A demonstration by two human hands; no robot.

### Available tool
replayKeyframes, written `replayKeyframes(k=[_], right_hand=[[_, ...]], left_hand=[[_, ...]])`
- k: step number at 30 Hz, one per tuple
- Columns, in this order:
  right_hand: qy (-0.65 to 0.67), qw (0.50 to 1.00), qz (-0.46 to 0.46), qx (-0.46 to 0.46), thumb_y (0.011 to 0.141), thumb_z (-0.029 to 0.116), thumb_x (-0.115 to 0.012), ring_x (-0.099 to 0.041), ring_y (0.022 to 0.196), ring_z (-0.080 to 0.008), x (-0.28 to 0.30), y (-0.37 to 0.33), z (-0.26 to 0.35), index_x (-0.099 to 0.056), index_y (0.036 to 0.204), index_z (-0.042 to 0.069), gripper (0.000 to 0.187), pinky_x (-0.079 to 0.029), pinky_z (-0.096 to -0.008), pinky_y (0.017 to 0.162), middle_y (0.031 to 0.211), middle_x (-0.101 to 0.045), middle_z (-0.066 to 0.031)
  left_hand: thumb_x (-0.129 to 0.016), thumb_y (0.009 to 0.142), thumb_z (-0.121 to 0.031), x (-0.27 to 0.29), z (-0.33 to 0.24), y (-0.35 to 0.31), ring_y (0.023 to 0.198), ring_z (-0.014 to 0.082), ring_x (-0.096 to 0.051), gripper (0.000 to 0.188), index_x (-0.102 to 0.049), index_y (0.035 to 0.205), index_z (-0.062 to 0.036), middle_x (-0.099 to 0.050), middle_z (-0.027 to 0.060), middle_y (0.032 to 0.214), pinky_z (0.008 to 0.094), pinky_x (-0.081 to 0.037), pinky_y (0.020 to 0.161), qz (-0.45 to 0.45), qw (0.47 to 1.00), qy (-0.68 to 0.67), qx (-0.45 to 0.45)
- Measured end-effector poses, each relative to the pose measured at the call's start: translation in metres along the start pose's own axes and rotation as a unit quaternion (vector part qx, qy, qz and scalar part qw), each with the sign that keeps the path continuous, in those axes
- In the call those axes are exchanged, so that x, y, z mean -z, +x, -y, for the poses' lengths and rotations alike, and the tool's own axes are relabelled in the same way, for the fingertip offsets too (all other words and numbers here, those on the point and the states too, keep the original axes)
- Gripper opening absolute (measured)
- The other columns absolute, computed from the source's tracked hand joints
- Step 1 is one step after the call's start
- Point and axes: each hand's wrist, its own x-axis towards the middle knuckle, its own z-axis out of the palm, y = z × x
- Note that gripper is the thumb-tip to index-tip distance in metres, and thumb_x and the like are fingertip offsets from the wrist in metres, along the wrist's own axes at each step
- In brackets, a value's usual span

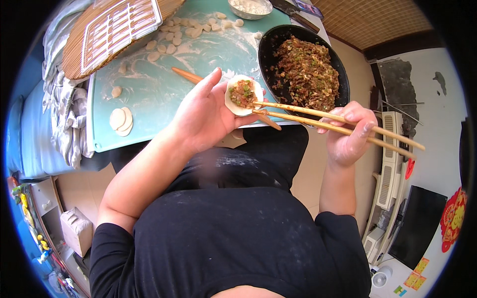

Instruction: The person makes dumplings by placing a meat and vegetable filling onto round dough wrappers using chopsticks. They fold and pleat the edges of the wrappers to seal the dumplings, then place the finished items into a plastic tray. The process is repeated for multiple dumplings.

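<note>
My left hand (203, 114) is palm up and cradles a round dumpling wrapper (258, 91) with a mound of chopped filling (241, 93) in its middle. In my right hand (352, 133) is a pair of wooden chopsticks (293, 107); their tips touch the wrapper's right edge, at the filling. Beneath my left hand a tapered wooden rolling pin (185, 74) lies on the mat, its middle hidden. To the right stands a black pan (263, 52) of brown filling flecked with green (310, 72). Several flat wrappers (118, 119) overlap at the mat's left.
The teal mat (149, 94) is dusted with flour. Several small dough pieces (171, 48) lie toward its far side, near a metal bowl (252, 17) of flour. A clear compartment tray (119, 32) rests on a round slatted board (72, 57) at far left. A dark-handled knife (304, 21) lies behind the pan.
</note>
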Motion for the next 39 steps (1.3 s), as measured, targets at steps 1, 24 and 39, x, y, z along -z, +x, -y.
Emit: replayKeyframes(k=[1,24,39], right_hand=[[-0.018,1.000,0.005,0.013,0.094,0.036,-0.040,-0.054,0.048,-0.0214,-0.001,-0.001,0.002,-0.048,0.083,0.001,0.037,-0.050,-0.0314,0.040,0.066,-0.046,-0.0116],[0.070,0.986,-0.131,-0.077,0.095,0.039,-0.034,-0.052,0.048,-0.0181,0.043,0.002,-0.018,-0.052,0.081,0.005,0.040,-0.050,-0.0306,0.044,0.065,-0.047,-0.0060],[0.160,0.955,-0.179,-0.172,0.095,0.037,-0.038,-0.053,0.050,-0.0190,0.014,-0.002,-0.033,-0.051,0.076,0.008,0.037,-0.049,-0.0350,0.046,0.064,-0.049,-0.0044]], left_hand=[[-0.027,0.095,-0.045,-0.001,0.000,0.001,0.118,0.0330,-0.045,0.059,-0.036,0.126,0.0043,-0.045,0.0225,0.126,0.0452,-0.039,0.098,0.001,1.000,-0.004,0.000],[-0.023,0.096,-0.044,-0.002,0.011,0.024,0.117,0.0339,-0.045,0.060,-0.034,0.126,0.0073,-0.044,0.0247,0.125,0.0409,-0.040,0.098,-0.028,1.000,0.000,0.012],[-0.026,0.095,-0.045,-0.003,0.017,0.008,0.113,0.0288,-0.049,0.058,-0.037,0.125,0.0049,-0.048,0.0200,0.122,0.0382,-0.042,0.096,-0.027,0.999,-0.002,0.020]])
